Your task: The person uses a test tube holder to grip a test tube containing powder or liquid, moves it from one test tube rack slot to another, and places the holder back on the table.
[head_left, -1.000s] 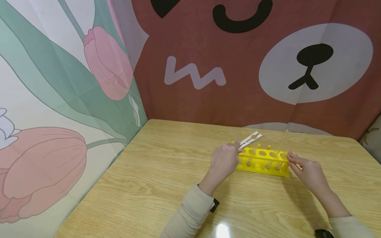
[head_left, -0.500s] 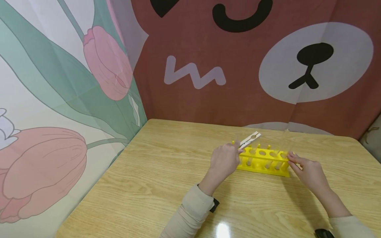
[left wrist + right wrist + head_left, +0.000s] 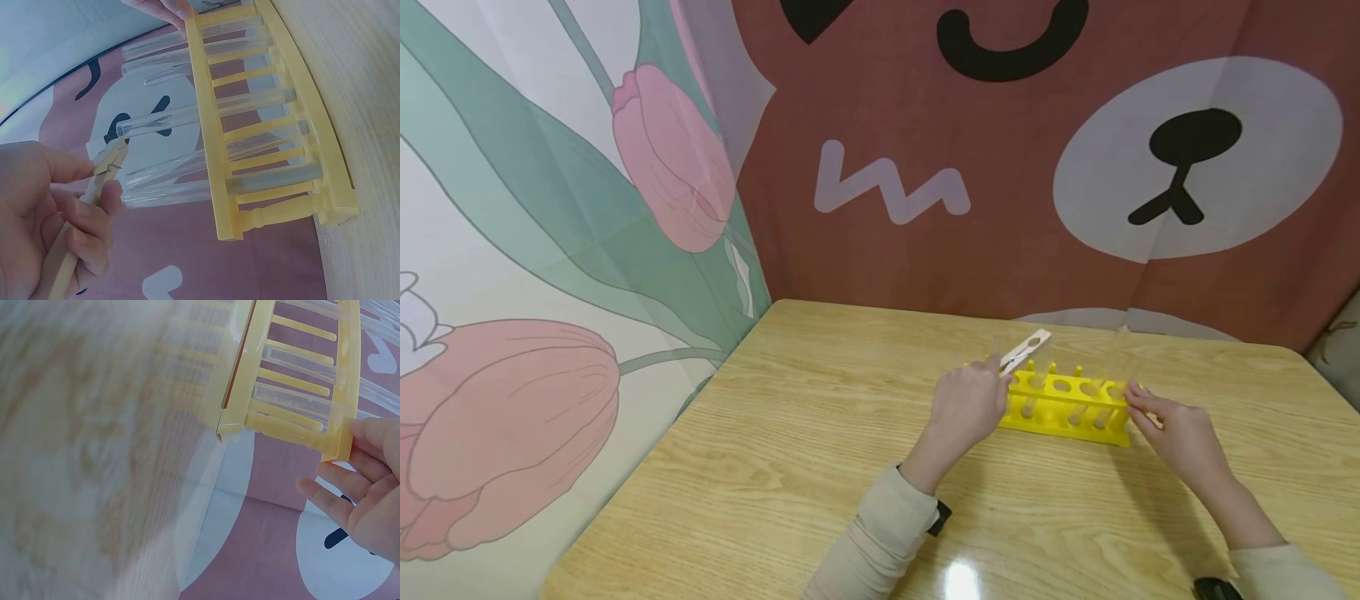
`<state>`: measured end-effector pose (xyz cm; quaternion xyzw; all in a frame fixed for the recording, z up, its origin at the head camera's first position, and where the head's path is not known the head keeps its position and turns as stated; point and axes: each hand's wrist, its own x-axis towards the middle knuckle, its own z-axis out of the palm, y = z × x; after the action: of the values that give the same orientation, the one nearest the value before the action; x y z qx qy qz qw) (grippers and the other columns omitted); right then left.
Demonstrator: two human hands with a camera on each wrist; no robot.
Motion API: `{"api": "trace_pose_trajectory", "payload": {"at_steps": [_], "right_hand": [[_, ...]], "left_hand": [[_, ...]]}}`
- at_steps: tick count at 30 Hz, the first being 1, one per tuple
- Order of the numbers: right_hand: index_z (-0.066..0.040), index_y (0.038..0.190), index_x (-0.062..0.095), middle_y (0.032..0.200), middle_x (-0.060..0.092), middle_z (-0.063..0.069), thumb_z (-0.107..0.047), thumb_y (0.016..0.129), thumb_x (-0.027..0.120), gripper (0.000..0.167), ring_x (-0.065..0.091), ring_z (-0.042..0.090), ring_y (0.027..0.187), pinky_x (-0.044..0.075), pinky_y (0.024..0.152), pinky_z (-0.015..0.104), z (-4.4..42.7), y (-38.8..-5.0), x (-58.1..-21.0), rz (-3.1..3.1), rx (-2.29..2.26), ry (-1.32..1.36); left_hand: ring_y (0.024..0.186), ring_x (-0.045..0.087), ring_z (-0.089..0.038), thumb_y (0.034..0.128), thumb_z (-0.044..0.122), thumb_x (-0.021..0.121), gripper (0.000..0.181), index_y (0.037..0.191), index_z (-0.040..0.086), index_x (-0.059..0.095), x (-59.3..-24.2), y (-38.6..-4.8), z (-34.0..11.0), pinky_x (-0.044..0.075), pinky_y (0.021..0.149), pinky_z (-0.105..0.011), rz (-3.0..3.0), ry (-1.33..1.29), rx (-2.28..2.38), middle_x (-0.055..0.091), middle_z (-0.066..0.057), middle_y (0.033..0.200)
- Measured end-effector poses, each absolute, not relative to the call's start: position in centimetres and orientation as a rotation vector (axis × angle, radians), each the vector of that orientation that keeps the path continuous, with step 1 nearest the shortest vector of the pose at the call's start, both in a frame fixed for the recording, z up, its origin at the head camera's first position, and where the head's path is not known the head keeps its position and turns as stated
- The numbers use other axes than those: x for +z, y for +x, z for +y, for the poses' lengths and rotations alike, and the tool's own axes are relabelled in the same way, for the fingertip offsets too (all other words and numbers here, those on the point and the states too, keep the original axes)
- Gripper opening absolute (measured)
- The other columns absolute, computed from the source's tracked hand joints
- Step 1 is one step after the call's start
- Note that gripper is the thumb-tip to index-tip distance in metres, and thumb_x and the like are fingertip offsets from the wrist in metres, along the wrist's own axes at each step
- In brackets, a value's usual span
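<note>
My left hand (image 3: pixel 966 406) grips a wooden test tube holder (image 3: pixel 1027 350) at the left end of a yellow test tube rack (image 3: pixel 1063 432). Fingers curl round the holder's handle (image 3: pixel 59 265) in the left wrist view. There its tip appears close to the mouth of a clear test tube (image 3: pixel 162 119); whether it touches the glass I cannot tell. Several clear tubes stand upright in the rack. With thumb and fingers, my right hand (image 3: pixel 1183 433) pinches the right end of the rack's top bar (image 3: pixel 344 394).
The rack stands on a wood-grain table (image 3: pixel 775 450). Behind it hangs a brown cloth with a bear print (image 3: pixel 865 267), and at the left a tulip-print cloth (image 3: pixel 550 250). The tubes stick up above the rack's top bar.
The holder's spread tips have come together, and the holder has shifted slightly left with my left hand. My right hand and the rack stay in place.
</note>
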<state>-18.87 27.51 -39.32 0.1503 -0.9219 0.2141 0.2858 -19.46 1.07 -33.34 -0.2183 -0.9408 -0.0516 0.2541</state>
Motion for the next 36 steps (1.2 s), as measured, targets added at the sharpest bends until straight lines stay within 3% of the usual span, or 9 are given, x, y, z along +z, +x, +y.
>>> {"api": "trace_pose_trajectory", "payload": {"at_steps": [2,10,20,24,36], "right_hand": [[0.012,0.099,0.061,0.105,0.056,0.024,0.003,0.074,0.067,0.027,0.056,0.040,0.087,0.047,0.056,0.046,27.5,-18.8,-39.2,-2.466,0.569,0.402],[0.014,0.097,0.060,0.104,0.055,0.027,0.007,0.072,0.067,0.027,0.055,0.045,0.084,0.047,0.058,0.047,27.3,-18.7,-38.8,-2.474,0.551,0.425],[0.012,0.099,0.061,0.105,0.056,0.024,0.004,0.074,0.067,0.026,0.056,0.042,0.086,0.047,0.056,0.046,27.5,-18.8,-39.1,-2.472,0.570,0.388],[0.012,0.098,0.061,0.104,0.056,0.024,0.005,0.074,0.067,0.026,0.056,0.042,0.086,0.047,0.057,0.047,27.5,-18.8,-39.3,-2.464,0.579,0.390],[0.014,0.097,0.060,0.103,0.055,0.027,0.006,0.072,0.067,0.026,0.055,0.045,0.082,0.047,0.056,0.047,27.5,-18.7,-39.0,-2.472,0.560,0.431]], "left_hand": [[0.039,0.037,-0.007,0.0899,0.033,0.052,0.024,0.092,0.010,0.060,-33.4,-19.5,1.0,0.026,0.033,-0.018,-2.541,-0.601,-0.166,0.045,0.004,0.055],[0.037,0.032,-0.007,0.0883,0.032,0.054,0.023,0.088,0.010,0.059,-33.5,-19.5,0.9,0.022,0.032,-0.017,-2.507,-0.618,-0.200,0.038,0.004,0.052],[0.042,0.038,-0.008,0.0860,0.029,0.057,0.023,0.088,0.007,0.064,-33.3,-19.3,0.7,0.027,0.036,-0.017,-2.493,-0.672,-0.258,0.054,0.000,0.066],[0.043,0.037,-0.007,0.0848,0.026,0.059,0.019,0.079,0.008,0.062,-33.3,-19.3,0.5,0.027,0.037,-0.016,-2.486,-0.705,-0.299,0.051,0.001,0.064],[0.048,0.040,-0.008,0.0830,0.025,0.061,0.017,0.077,0.009,0.061,-32.9,-19.1,-0.2,0.029,0.040,-0.017,-2.539,-0.753,-0.357,0.048,0.004,0.062]]}}
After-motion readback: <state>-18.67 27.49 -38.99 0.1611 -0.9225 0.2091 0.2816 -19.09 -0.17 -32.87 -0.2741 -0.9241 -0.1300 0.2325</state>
